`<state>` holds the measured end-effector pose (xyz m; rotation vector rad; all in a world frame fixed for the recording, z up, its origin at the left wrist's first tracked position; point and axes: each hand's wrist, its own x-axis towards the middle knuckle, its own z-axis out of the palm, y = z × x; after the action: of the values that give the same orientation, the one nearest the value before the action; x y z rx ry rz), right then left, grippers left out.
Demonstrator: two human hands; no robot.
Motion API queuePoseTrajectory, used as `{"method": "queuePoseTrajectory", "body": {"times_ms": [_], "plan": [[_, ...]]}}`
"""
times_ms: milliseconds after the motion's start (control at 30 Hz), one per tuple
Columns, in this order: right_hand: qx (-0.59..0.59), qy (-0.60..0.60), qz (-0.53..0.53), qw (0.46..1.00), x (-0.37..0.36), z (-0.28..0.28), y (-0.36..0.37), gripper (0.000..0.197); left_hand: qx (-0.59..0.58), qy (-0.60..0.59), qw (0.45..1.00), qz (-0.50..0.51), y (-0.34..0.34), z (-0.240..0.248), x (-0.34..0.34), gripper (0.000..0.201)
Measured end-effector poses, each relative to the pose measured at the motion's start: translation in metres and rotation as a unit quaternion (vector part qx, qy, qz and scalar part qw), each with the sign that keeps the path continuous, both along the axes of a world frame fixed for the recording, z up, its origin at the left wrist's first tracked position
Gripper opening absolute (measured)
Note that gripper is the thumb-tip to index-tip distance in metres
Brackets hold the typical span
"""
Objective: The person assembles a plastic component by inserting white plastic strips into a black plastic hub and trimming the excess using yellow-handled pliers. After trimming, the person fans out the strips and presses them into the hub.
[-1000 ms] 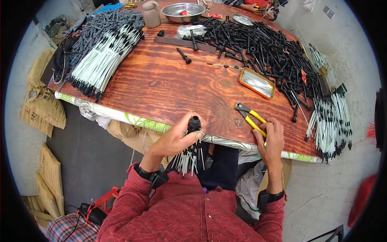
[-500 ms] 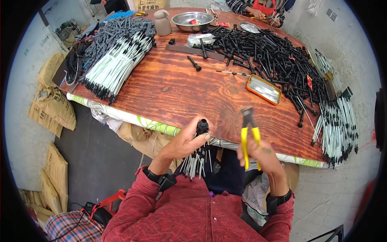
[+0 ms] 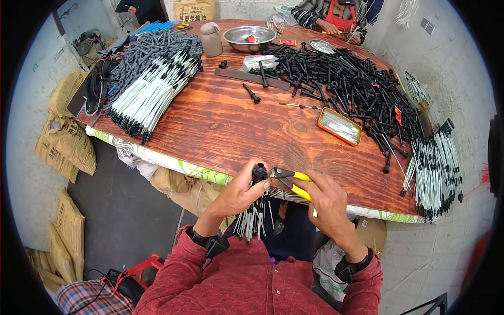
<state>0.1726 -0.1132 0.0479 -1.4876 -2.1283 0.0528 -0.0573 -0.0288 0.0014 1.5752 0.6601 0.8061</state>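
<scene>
- Right hand (image 3: 326, 202) gripped pliers (image 3: 283, 172) at the table's (image 3: 236, 136) near edge.
- Left hand (image 3: 243, 190) clasped a rod bundle (image 3: 259, 171) at that edge, just beside the pliers' head.

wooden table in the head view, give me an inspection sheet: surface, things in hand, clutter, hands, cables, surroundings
Surface: wooden table, reddish-brown, grain showing
Things in hand: bundle of black-topped white sticks; yellow-handled pliers
Clutter: heap of black parts to the right, grey parts far left, white stick bundles on both sides, orange-rimmed tin, metal bowl
Hands: left hand grips the bundle; right hand holds the pliers, jaws beside the bundle's top, contact unclear
Cables: thin dark cable, lower left, by plaid cloth
Surroundings: co-worker across the table; sacks at left
</scene>
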Motion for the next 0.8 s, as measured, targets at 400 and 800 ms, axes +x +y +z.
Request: {"method": "queuePoseTrajectory", "body": {"times_ms": [400, 800], "plan": [[0.077, -0.119, -0.026, 0.99, 0.004, -0.011, 0.004, 0.035, 0.002, -0.003, 1.0, 0.002, 0.0, -0.001, 0.001, 0.025], [-0.028, 0.045, 0.007, 0.999, -0.005, -0.007, 0.001, 0.043, 0.008, 0.0, 1.0, 0.016, -0.002, -0.002, 0.006, 0.024]]}}
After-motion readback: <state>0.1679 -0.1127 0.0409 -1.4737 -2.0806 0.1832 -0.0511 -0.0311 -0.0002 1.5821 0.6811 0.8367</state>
